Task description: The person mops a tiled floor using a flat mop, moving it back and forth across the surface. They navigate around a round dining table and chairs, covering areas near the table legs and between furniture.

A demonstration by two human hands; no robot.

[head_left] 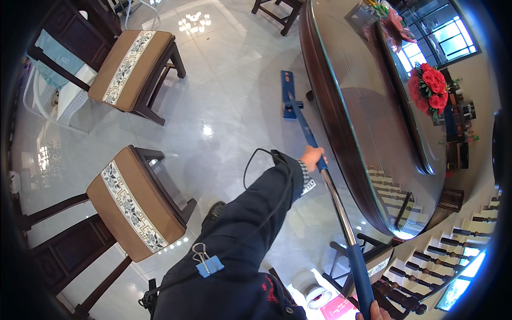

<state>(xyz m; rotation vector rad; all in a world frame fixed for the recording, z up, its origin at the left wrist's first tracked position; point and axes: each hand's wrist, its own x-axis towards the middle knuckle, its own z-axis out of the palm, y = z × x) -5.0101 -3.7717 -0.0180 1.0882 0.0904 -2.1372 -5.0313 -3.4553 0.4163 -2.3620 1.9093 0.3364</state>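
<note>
A flat mop with a blue and chrome handle reaches from the lower right up to the middle of the view. Its blue mop head lies on the pale tiled floor beside the base of the dark table. My left hand is wrapped round the lower blue part of the handle, arm stretched forward in a dark sleeve. At the bottom edge, my right hand grips the upper blue end; only part of it shows. A blue binder clip and a black cable are on my left sleeve.
A large oval table with a glass top and red flowers on it curves along the right. Two cushioned wooden chairs stand on the left. A stool and a pink box are at lower right, near the stair railing.
</note>
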